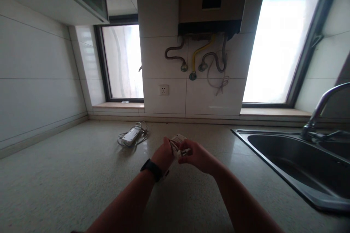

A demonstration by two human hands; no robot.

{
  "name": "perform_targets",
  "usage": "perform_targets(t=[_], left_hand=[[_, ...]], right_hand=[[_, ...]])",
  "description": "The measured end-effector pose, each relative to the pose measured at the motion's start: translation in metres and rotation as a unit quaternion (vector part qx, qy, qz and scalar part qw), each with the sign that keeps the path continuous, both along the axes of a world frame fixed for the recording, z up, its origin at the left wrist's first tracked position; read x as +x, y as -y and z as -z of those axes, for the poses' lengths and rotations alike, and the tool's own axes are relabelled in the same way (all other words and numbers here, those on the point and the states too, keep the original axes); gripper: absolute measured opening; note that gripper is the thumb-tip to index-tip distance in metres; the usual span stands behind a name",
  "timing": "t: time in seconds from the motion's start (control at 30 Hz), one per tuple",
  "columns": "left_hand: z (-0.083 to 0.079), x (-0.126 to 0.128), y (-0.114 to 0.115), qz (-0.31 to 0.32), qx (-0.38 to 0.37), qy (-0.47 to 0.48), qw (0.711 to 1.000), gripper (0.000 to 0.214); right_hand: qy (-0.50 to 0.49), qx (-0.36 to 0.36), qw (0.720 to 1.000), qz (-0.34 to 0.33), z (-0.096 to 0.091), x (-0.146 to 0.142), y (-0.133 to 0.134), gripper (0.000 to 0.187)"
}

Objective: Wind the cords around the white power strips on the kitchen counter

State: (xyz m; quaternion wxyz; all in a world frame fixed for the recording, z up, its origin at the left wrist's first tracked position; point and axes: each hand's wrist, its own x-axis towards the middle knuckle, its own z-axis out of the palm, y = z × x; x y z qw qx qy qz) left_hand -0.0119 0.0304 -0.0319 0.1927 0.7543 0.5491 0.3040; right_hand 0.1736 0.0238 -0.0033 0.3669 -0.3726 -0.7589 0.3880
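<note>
Fingers of the right hand (197, 156) bend inward, thumb below and index finger above, pinching a pale end of the white bundle of looped cable (175, 146) held above the pale, speckled stone tabletop (90, 185). The bundle lies between the two hands, near the middle of the view. Opposite, the left hand (163, 153) closes about the bundle from its left side; most of its fingers are hidden, so their exact placement cannot be told. Both forearms reach forward from the lower edge and converge: the left slants up to the right, a black-banded watch (152, 170) at its wrist, while the right slants up to the left, its wrist bent inward. Farther left, apart from the hands, a white, oblong plastic block with grey-white cord (131, 136) rests on the tabletop. At right is a stainless-steel sink (276, 176).
</note>
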Motion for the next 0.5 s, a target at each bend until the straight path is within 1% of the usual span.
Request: perform_targets(t=[0.1,0.17,0.33,0.4,0.5], left_hand=[[-0.002,0.0,0.002,0.007,0.021,0.03,0.999,0.025],[-0.003,0.0,0.004,0.013,0.028,0.034,0.999,0.023],[-0.005,0.001,0.007,0.007,0.022,0.045,0.999,0.02],[-0.006,0.002,0.008,0.012,0.02,0.047,0.999,0.022],[-0.009,0.004,0.009,0.034,0.018,0.064,0.997,0.031]], right_hand=[[-0.021,-0.021,0.999,-0.023,0.003,0.002,-0.004,0.039],[-0.033,-0.026,0.998,-0.036,0.002,0.003,-0.004,0.039],[0.013,-0.013,0.998,-0.052,-0.007,0.006,0.0,0.036],[0.025,-0.015,0.998,-0.058,-0.008,0.007,0.0,0.034],[0.02,-0.036,0.998,-0.055,-0.006,0.011,-0.002,0.037]])
